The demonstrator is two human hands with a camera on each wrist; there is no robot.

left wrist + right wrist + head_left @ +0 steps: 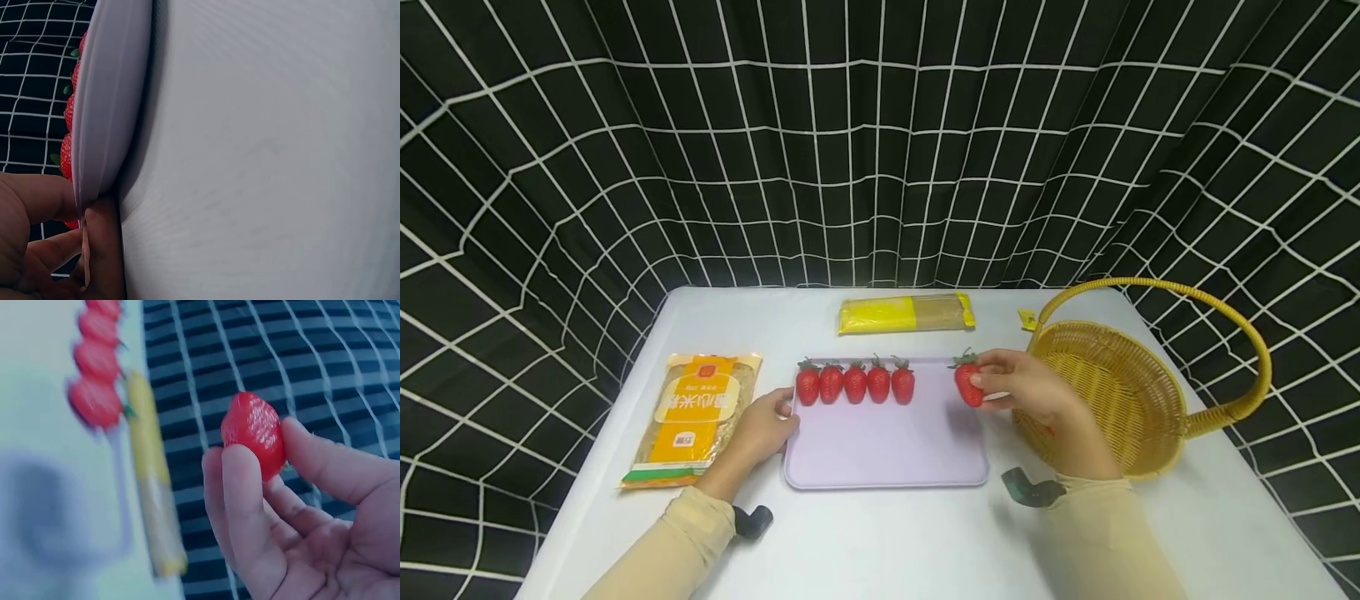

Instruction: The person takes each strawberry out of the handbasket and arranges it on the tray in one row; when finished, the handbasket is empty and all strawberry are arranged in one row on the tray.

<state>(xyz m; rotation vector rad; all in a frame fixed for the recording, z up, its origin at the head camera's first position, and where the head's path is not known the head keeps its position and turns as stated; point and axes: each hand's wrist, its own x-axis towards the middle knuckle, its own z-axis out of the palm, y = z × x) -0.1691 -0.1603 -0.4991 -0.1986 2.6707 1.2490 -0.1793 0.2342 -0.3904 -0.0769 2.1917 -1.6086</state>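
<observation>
My right hand point(1026, 387) pinches a red strawberry point(968, 382) with green leaves above the right end of a pale lilac tray point(887, 450). In the right wrist view, thumb and fingertips hold that strawberry point(253, 431) from both sides. Several more strawberries point(855, 383) stand in a row along the tray's far side, leaves pointing away from me. At the tray's left edge, my left hand point(767, 427) grips the rim. The left wrist view shows thumb and fingers on either side of the tray rim point(112, 94).
To the right stands a yellow wicker basket point(1112, 383) with a tall handle; something red shows near its left side, mostly behind my hand. An orange-labelled bag point(696, 417) lies at left. A yellow packet point(906, 314) lies behind the tray, with a small yellow piece point(1027, 319) near the basket.
</observation>
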